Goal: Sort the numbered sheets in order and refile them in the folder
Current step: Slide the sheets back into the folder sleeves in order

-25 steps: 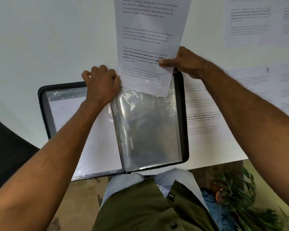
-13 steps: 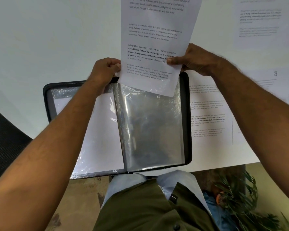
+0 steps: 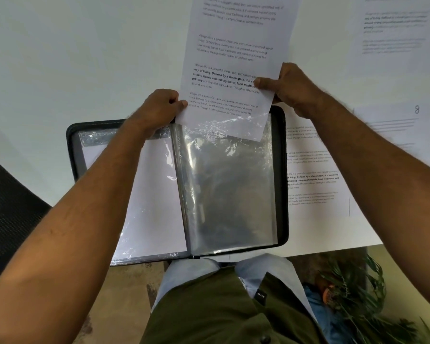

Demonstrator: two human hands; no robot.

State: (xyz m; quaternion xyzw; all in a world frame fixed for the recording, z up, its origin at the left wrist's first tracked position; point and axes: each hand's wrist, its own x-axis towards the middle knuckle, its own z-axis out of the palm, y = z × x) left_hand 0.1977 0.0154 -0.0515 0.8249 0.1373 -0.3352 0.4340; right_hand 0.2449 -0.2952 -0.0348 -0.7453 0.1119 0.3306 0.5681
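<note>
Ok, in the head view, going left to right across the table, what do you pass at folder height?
Black chair → filled left sleeve → empty right sleeve → printed sheet lying beside the folder → sheet numbered 8.

One folder (image 3: 282,170), four loose sheets (image 3: 233,58), two hands (image 3: 157,110)

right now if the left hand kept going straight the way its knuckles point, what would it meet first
The left hand, pinching the printed white sheet, points up and away over the white table. Nothing shows ahead of it except bare tabletop, so the way looks free, though depth is hard to judge here.
</note>
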